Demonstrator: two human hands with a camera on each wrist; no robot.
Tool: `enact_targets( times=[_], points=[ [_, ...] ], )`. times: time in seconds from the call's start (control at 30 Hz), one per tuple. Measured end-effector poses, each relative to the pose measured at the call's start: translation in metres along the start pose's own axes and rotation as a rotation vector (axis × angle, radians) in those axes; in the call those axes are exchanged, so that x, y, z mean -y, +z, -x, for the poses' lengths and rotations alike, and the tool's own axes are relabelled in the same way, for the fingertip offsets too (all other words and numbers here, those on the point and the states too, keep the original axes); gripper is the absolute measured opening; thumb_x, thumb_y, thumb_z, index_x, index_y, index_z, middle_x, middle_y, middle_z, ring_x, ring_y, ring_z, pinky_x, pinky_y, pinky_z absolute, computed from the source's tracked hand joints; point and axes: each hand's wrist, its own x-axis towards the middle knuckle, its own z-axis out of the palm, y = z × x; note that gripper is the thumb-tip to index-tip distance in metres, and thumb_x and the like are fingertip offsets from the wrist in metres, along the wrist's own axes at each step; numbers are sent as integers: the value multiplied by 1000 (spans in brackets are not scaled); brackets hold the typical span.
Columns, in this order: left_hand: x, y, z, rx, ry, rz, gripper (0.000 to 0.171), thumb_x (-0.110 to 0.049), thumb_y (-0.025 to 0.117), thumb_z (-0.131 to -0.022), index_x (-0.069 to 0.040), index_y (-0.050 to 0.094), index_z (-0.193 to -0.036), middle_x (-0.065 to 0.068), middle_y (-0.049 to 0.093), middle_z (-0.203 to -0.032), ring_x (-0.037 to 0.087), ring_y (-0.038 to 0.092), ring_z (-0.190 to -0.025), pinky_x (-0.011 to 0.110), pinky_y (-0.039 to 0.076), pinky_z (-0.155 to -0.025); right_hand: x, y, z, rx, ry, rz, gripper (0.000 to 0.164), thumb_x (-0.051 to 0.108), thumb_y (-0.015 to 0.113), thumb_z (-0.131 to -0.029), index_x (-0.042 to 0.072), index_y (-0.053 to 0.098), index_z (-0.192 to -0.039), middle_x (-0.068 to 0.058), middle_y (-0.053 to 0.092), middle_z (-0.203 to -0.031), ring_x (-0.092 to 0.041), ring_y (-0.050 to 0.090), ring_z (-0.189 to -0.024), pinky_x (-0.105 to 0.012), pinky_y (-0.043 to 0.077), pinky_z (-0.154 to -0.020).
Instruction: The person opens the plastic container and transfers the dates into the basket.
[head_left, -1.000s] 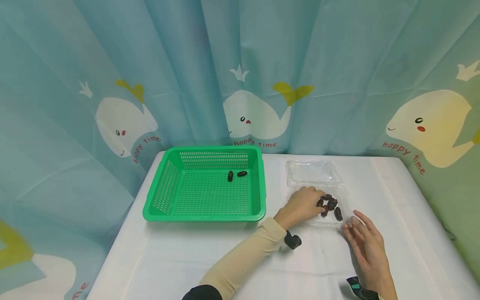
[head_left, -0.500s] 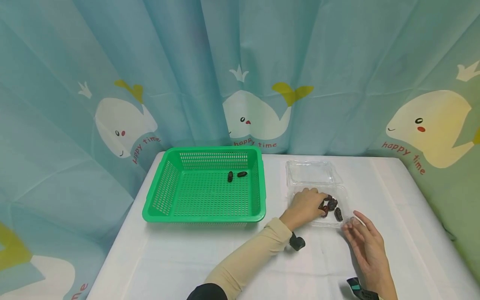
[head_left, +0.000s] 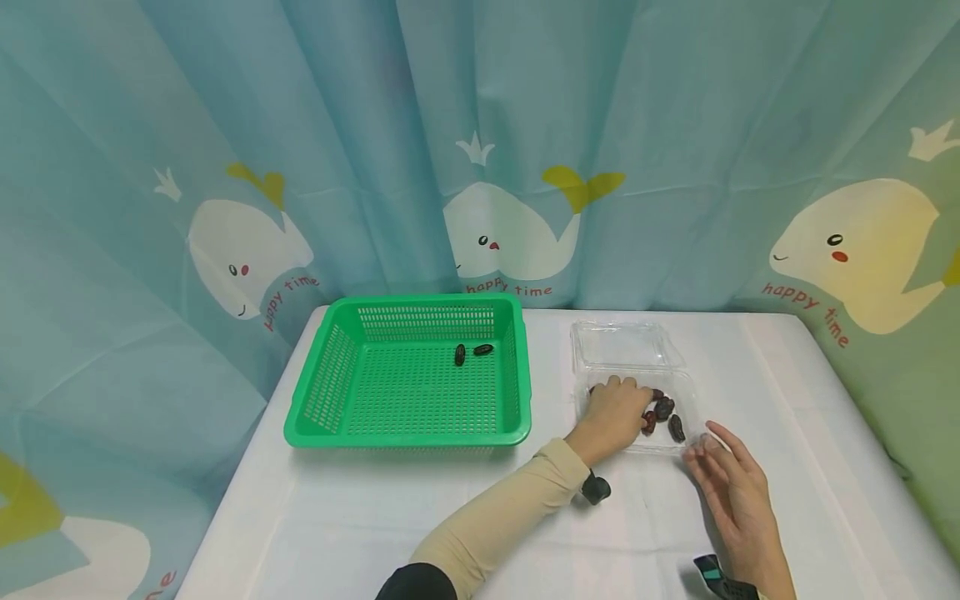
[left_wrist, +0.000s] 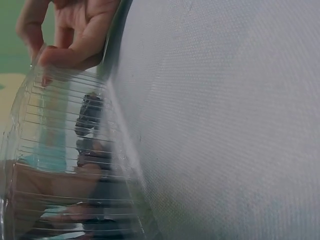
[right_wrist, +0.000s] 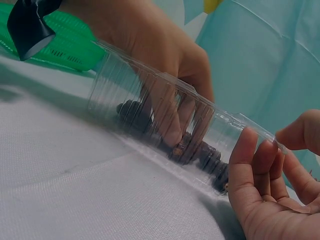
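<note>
In the head view a clear plastic clamshell box lies with its lid folded back, and several dark wrinkled dates rest in its base. My left hand reaches into the base from the left. Seen through the ridged wall in the right wrist view, its thumb and fingers bend down around a reddish-brown date, fingertips low near the floor of the box. At the box's near right corner, my right hand pinches the rim between thumb and fingers.
A green perforated basket stands to the left, with two dates on its floor near the back right. White cloth covers the table. A whale-patterned curtain hangs behind the far edge.
My left hand has shifted slightly to the right and toward me within the box, covering dates that showed by its fingers. The right hand keeps its hold.
</note>
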Motion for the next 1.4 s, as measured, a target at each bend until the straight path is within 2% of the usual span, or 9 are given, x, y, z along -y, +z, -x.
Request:
enact_targets(
  times=[0.27,0.57,0.93,1.03,1.23,1.4],
  points=[
    [0,-5,1,-16,20,4,27,-23,73,-96,-28,73,-122,-5,73,-104,11,65,-92,25,51,-69,0,0,0,12,0,11,32,4,57,-106,23,64,-130,3,65,-105,-7,70,-93,-20,60,-91],
    [3,-6,0,-59,49,28,27,-14,72,-94,-24,72,-119,-2,72,-103,12,68,-92,23,56,-68,1,3,-2,26,-4,-5,31,4,57,-106,21,63,-131,3,67,-101,-8,70,-92,-21,60,-90],
    [3,-5,1,-103,150,22,17,-24,76,-94,-23,71,-110,-4,69,-100,11,65,-89,21,54,-68,-1,-2,-1,29,-12,24,33,5,56,-107,23,60,-134,4,66,-104,-8,70,-93,-20,59,-93],
    [5,-10,3,-130,164,26,13,-23,74,-95,-24,70,-108,-5,68,-100,11,64,-89,20,53,-68,0,-2,-1,29,-4,25,32,5,56,-107,24,61,-133,4,65,-106,-7,70,-95,-19,58,-94],
    [12,-26,10,-182,187,97,12,-17,74,-95,-23,69,-104,-5,65,-98,9,61,-87,16,50,-67,2,1,-1,25,-12,41,32,5,57,-106,24,61,-131,4,66,-104,-7,71,-94,-20,59,-92],
    [16,-44,16,-161,194,144,12,-12,70,-99,-22,70,-105,-5,64,-97,7,58,-85,15,46,-64,0,0,-1,16,-15,32,31,4,57,-106,23,62,-130,3,67,-103,-8,71,-92,-20,60,-90]
  ],
)
